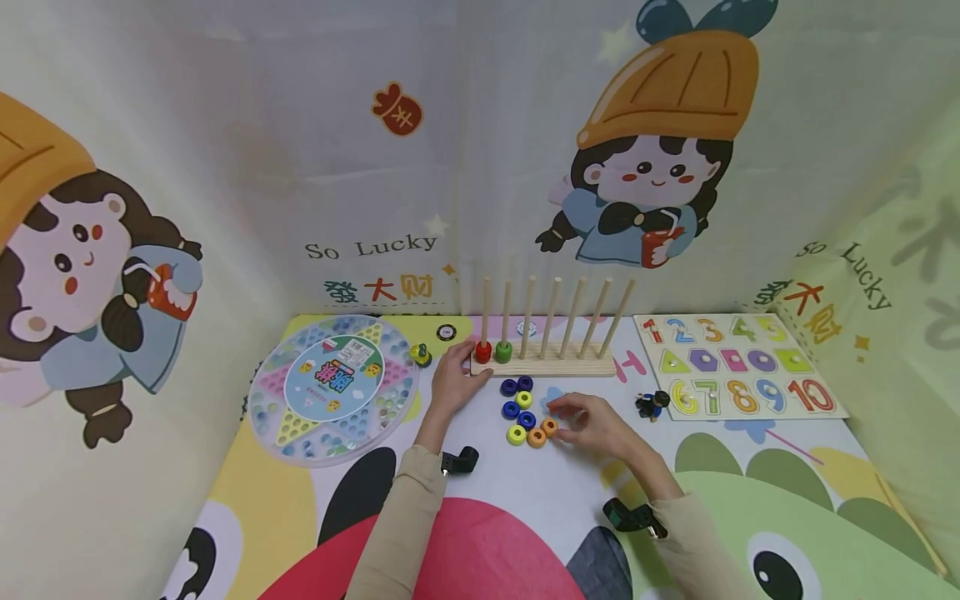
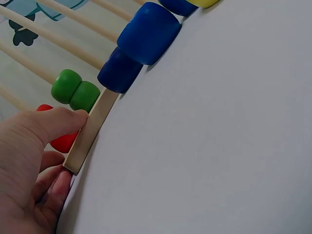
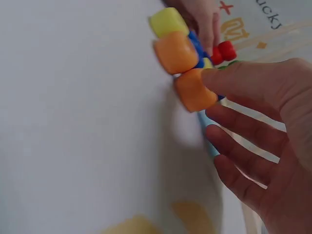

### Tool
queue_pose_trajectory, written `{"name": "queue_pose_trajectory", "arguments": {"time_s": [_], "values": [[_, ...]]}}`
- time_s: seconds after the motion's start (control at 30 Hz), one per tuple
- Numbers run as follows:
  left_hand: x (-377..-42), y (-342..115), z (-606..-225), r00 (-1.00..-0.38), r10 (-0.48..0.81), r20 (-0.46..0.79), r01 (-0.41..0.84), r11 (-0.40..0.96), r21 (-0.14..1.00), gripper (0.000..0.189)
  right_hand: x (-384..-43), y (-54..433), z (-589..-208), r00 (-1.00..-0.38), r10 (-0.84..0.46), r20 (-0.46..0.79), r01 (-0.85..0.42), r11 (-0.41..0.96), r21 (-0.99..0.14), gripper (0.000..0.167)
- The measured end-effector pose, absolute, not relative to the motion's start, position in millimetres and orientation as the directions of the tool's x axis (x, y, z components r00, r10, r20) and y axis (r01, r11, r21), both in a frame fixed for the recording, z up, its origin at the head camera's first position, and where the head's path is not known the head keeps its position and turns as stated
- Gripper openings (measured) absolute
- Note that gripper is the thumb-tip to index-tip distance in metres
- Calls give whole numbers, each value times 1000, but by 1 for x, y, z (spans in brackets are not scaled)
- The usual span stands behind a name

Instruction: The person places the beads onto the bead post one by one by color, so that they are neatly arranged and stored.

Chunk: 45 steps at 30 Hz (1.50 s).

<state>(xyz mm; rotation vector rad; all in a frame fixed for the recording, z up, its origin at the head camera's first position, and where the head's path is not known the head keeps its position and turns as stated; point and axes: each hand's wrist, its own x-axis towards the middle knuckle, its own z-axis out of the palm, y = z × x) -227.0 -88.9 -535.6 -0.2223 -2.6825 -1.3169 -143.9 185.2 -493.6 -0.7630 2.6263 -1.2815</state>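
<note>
Reads “So Lucky” and “發大财” on the fabric backdrop (image 1: pixel 495 167) beyond the left hand (image 1: pixel 452 382). Shows 1 to 10 in the number board (image 1: pixel 686 347) right of the right hand (image 1: pixel 600 427). Pinches the end of the peg rack (image 1: pixel 555 368) with the left hand, beside red beads (image 1: pixel 483 352) and green beads (image 1: pixel 503 352) on pegs (image 1: pixel 530 308). Holds the right hand loosely parted just beside orange beads (image 1: pixel 550 427), near blue beads (image 1: pixel 511 410) and yellow beads (image 1: pixel 516 435).

Rear: seven upright pegs (image 1: pixel 550 318) obstruct low passage; space above their tips open. Centre: loose beads (image 1: pixel 527 420) in the way. Desk (image 1: pixel 498 475) passable between forearms, nearside of beads.
</note>
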Motion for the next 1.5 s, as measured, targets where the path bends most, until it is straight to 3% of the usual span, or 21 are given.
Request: {"name": "queue_pose_trajectory", "arguments": {"time_s": [0.73,1.1,1.5], "values": [[-223,-88,-533,-980,59,192,188,605,774,65,-135,184,-512,-882,-438,174,-401,504,-765,31],[-225,-88,-533,-979,62,194,191,606,772,65,-146,181,-496,-922,-279,268,-380,516,-768,25],[-224,-88,-533,-978,57,199,193,606,772,64,-167,167,-461,-887,-111,448,-440,501,-746,29]]}}
